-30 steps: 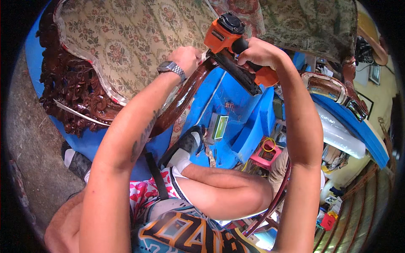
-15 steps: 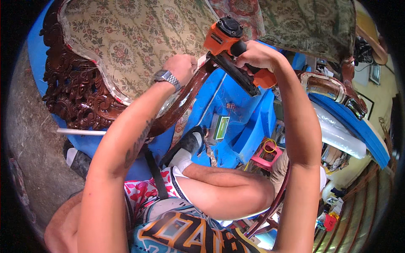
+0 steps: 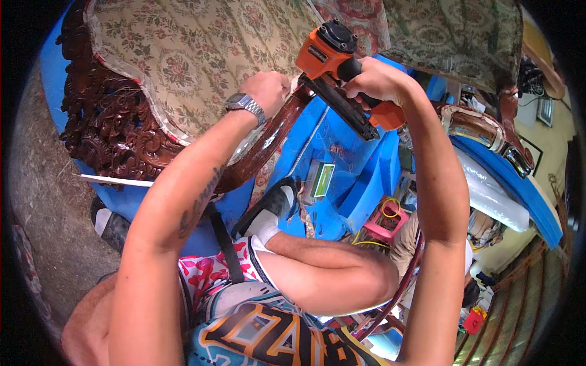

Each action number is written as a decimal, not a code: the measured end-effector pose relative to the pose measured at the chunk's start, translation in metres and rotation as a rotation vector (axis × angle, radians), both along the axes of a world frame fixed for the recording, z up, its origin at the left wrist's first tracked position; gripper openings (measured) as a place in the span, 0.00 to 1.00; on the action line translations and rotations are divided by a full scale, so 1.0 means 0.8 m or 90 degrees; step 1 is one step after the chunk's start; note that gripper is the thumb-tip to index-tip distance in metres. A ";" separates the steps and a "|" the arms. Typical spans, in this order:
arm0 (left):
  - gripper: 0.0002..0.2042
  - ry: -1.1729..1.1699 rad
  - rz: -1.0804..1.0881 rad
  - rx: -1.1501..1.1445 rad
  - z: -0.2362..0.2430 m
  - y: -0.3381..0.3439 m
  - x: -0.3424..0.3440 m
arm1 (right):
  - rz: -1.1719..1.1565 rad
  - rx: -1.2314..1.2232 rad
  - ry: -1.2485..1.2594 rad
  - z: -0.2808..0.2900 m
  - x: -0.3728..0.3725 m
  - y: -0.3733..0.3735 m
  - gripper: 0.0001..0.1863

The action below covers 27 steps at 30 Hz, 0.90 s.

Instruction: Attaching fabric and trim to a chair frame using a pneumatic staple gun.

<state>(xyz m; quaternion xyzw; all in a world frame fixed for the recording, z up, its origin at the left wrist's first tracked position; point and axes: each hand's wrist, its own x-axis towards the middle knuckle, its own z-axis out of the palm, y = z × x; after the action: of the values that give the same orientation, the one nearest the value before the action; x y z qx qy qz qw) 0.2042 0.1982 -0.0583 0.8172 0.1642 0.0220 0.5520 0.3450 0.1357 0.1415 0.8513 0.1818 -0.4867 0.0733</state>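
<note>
My right hand (image 3: 381, 80) grips the handle of an orange and black staple gun (image 3: 322, 53), its nose down against the curved edge of a carved chair frame (image 3: 108, 131). Floral upholstery fabric (image 3: 183, 68) covers the panel inside the dark, glossy wood. On that edge, just left of the gun, my left hand (image 3: 267, 91) is closed, its fingertips pinching a pale strip (image 3: 295, 84) beside the nose. What lies under the fingers is partly hidden. A white strip end (image 3: 116, 180) sticks out past the frame, left of my left forearm.
Blue sheeting (image 3: 332, 226) lies under the frame, with a green and white box (image 3: 321, 182) on it. At right are another wooden frame part (image 3: 479, 125), a clear plastic roll (image 3: 494, 195) and a pink stool (image 3: 387, 219). A person's arm (image 3: 545, 72) shows at far right.
The view has shifted slightly. Both hands stay at the same stretch of edge, with the staple gun still against it. The white strip's free end has tilted a little upward.
</note>
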 end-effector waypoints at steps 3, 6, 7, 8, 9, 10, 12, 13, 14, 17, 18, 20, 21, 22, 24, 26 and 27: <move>0.07 -0.006 0.013 -0.008 0.004 0.005 -0.003 | 0.038 0.007 -0.005 0.002 -0.003 0.009 0.06; 0.08 0.033 0.015 0.000 0.010 -0.001 -0.010 | 0.068 -0.070 -0.030 0.002 -0.007 0.015 0.06; 0.09 0.044 -0.006 0.013 0.009 -0.007 -0.010 | 0.081 -0.084 -0.032 0.000 -0.008 0.016 0.06; 0.09 0.045 -0.008 0.012 0.007 -0.010 -0.013 | 0.093 -0.098 -0.035 -0.001 -0.009 0.015 0.07; 0.08 0.020 -0.005 0.007 0.007 -0.010 -0.018 | 0.094 -0.100 -0.038 -0.001 -0.008 0.011 0.07; 0.08 -0.005 -0.003 0.001 0.007 -0.010 -0.023 | 0.066 -0.079 -0.036 -0.003 -0.009 0.004 0.07; 0.07 -0.015 0.004 -0.017 0.005 -0.008 -0.032 | 0.040 -0.059 -0.032 0.000 -0.014 0.000 0.07; 0.07 -0.022 0.010 -0.034 0.003 -0.005 -0.037 | 0.038 -0.034 -0.023 0.004 -0.021 0.000 0.07; 0.07 -0.020 0.011 -0.034 0.002 -0.004 -0.040 | 0.035 -0.010 -0.014 0.006 -0.026 0.000 0.07; 0.07 0.004 0.008 -0.031 0.009 -0.004 -0.038 | -0.008 0.022 -0.003 0.008 -0.028 -0.008 0.07; 0.07 -0.003 0.014 -0.030 0.009 -0.005 -0.039 | -0.009 0.022 -0.002 0.007 -0.031 -0.007 0.07; 0.07 -0.010 0.019 -0.029 0.010 -0.005 -0.039 | 0.005 -0.001 -0.004 0.006 -0.037 -0.006 0.07; 0.08 -0.003 0.007 -0.022 0.009 -0.004 -0.038 | 0.004 -0.001 -0.004 0.004 -0.036 -0.006 0.07; 0.08 0.004 -0.004 -0.014 0.009 -0.004 -0.038 | 0.018 -0.004 -0.005 0.002 -0.034 -0.005 0.07; 0.08 0.009 -0.003 -0.015 0.012 -0.006 -0.038 | 0.032 -0.007 -0.006 0.002 -0.036 -0.002 0.07; 0.09 0.014 -0.002 -0.015 0.015 -0.005 -0.037 | 0.049 -0.042 -0.038 0.007 -0.039 0.004 0.07; 0.09 0.027 -0.016 -0.017 0.016 -0.003 -0.035 | 0.048 -0.042 -0.038 0.007 -0.039 0.004 0.07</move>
<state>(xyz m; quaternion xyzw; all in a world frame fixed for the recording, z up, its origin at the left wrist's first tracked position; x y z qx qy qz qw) 0.1761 0.1961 -0.0453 0.8120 0.1660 -0.0049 0.5595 0.3139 0.1386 0.1469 0.8552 0.1954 -0.4635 0.1251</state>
